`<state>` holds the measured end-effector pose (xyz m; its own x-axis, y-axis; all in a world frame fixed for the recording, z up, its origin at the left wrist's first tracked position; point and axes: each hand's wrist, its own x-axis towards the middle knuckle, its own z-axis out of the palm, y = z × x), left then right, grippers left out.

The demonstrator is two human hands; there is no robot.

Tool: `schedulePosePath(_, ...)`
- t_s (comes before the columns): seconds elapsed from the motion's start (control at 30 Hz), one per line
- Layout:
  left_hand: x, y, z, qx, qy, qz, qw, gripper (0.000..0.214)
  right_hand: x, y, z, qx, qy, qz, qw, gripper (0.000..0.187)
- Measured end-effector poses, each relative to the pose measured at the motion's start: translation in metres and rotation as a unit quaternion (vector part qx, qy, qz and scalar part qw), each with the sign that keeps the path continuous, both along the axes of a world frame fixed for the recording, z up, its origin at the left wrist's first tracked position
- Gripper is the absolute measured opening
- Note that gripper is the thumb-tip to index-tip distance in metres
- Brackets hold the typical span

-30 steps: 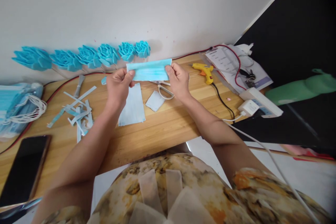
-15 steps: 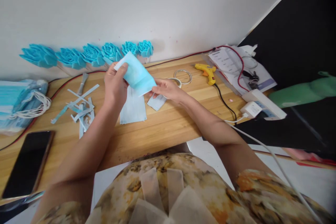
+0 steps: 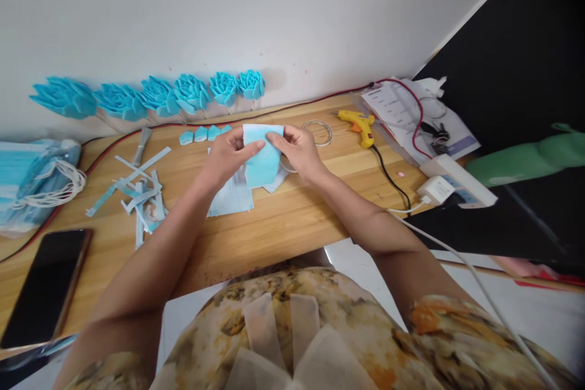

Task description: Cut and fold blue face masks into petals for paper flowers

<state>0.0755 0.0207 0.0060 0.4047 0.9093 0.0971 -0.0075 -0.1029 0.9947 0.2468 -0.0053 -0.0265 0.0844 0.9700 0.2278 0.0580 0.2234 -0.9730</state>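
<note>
Both my hands hold a light blue mask sheet (image 3: 262, 155) upright over the wooden desk (image 3: 283, 219). My left hand (image 3: 228, 155) pinches its left upper edge, thumb laid across the front. At the sheet's top right corner my right hand (image 3: 297, 147) grips it with closed fingers. Under the sheet lie another pale blue sheet (image 3: 228, 198) and a smaller blue piece (image 3: 280, 180). White scissors are mostly hidden behind my right hand.
Blue fabric flowers (image 3: 150, 94) line the wall. Small blue petals (image 3: 201, 133), cut strips (image 3: 137, 195), a stack of masks (image 3: 31, 177) and a phone (image 3: 43, 286) lie to the left. To the right are a tape roll (image 3: 319, 132), yellow glue gun (image 3: 359, 125), papers (image 3: 402, 111) and power strip (image 3: 457, 178).
The blue sheet went from stretched wide between both hands to tilted, then turned upright. My hands have come close together at its top, lower over the desk.
</note>
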Motion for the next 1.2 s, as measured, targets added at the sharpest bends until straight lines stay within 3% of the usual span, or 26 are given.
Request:
schedulePosePath(0.27, -0.005, 0.001, 0.002, -0.011, 0.075, -0.038, 0.996, 0.025, 0.008, -0.002, 0.015, 0.008, -0.017, 0.021, 1.000, 0.033)
schedulePosePath(0.43, -0.006, 0.000, 0.002, 0.008, 0.130, -0.105, 0.986, 0.022, 0.012, -0.008, 0.027, 0.036, -0.125, 0.069, 0.989, 0.027)
schedulePosePath(0.63, -0.005, -0.001, 0.001, 0.044, 0.123, -0.127, 0.983, 0.024, 0.008, -0.007, 0.020, 0.075, -0.162, 0.017, 0.984, 0.026)
schedulePosePath(0.9, -0.002, -0.004, -0.001, -0.027, 0.105, -0.124, 0.986, 0.014, 0.013, -0.003, 0.022, 0.067, -0.145, -0.052, 0.986, 0.031)
schedulePosePath(1.2, -0.004, -0.007, -0.001, -0.040, 0.133, -0.125, 0.982, 0.015, 0.026, 0.007, 0.018, 0.074, -0.100, -0.104, 0.987, 0.036)
